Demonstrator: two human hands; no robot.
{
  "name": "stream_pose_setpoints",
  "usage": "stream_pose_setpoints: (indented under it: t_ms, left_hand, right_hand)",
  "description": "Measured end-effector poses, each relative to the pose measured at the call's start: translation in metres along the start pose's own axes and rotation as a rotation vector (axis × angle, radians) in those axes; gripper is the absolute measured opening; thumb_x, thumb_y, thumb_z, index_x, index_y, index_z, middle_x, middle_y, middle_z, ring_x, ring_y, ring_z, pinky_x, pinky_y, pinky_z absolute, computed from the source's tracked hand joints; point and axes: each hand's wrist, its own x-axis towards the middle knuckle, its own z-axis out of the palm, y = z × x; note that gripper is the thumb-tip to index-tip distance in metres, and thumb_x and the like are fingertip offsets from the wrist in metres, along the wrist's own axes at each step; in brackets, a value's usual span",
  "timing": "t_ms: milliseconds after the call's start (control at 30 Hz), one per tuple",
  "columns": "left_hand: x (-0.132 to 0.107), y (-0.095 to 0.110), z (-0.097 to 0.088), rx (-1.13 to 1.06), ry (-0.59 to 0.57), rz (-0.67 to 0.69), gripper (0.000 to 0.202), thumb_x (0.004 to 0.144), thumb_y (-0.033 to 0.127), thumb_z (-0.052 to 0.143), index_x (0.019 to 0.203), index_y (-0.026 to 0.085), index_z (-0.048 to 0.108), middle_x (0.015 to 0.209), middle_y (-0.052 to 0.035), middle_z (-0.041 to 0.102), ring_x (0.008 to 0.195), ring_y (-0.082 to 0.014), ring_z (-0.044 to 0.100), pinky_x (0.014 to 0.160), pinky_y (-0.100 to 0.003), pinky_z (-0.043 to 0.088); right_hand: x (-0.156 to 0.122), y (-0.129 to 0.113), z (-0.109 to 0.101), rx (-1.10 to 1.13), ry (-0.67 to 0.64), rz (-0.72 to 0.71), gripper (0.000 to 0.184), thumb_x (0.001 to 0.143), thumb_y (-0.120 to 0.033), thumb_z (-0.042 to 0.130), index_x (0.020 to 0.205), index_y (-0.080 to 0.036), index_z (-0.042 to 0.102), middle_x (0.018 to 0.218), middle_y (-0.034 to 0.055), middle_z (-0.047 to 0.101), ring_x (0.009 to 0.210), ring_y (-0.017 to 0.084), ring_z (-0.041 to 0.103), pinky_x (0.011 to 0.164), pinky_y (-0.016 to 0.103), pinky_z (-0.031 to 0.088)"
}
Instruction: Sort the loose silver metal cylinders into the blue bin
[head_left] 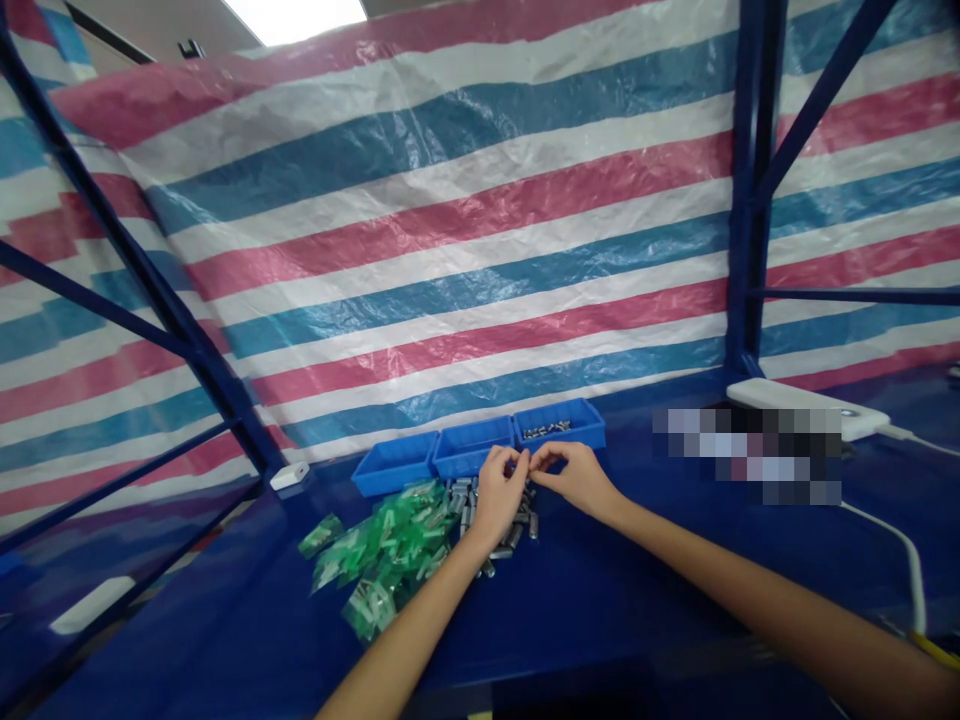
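Note:
My left hand [500,495] and my right hand [574,474] meet over a heap of small grey metal cylinders [517,528] on the blue table [645,590]. Both hands have their fingertips pinched together, touching each other, around something too small to make out. A pile of small green plastic bags [379,550] lies just left of my left hand. Behind the hands stand three blue trays in a row: the left tray [395,464], the middle tray [473,445], and the right tray [559,425], which holds some metal pieces.
A striped red, white and blue tarp [450,230] closes off the back, held by dark blue frame bars [744,200]. A white box [806,405] with a white cable [911,560] lies at the right. A small white object [289,475] sits by the left post.

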Motion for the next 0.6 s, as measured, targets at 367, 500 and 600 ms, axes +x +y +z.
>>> stream_pose_setpoints:
  t_ms: [367, 500, 600]
  left_hand:
    - [0.001, 0.0, 0.002, -0.118, -0.056, -0.113, 0.035, 0.086, 0.04, 0.04, 0.063, 0.016, 0.05, 0.067, 0.0013, 0.045, 0.068, -0.0121, 0.044, 0.065, -0.024, 0.034]
    - [0.001, -0.003, 0.004, -0.114, -0.084, -0.149, 0.035, 0.087, 0.04, 0.037, 0.068, 0.016, 0.053, 0.07, -0.0001, 0.049, 0.07, -0.0133, 0.047, 0.068, -0.026, 0.036]
    - [0.0, -0.004, 0.004, -0.005, -0.075, -0.112, 0.034, 0.088, 0.038, 0.036, 0.068, 0.016, 0.053, 0.074, -0.0011, 0.051, 0.072, -0.014, 0.049, 0.069, -0.027, 0.037]
  right_hand:
    - [0.0, -0.006, 0.001, -0.047, 0.051, -0.028, 0.007, 0.072, -0.023, 0.058, 0.073, -0.018, 0.062, 0.069, 0.0005, 0.064, 0.065, 0.014, 0.061, 0.06, 0.024, 0.049]
    - [0.001, 0.0, 0.001, -0.085, 0.041, -0.046, 0.012, 0.075, -0.024, 0.055, 0.081, -0.018, 0.064, 0.075, 0.0017, 0.066, 0.067, 0.014, 0.062, 0.061, 0.024, 0.05]
    - [0.004, 0.007, -0.001, -0.113, 0.042, -0.037, 0.017, 0.078, -0.028, 0.054, 0.085, -0.019, 0.066, 0.079, 0.0032, 0.068, 0.068, 0.015, 0.062, 0.059, 0.025, 0.05]
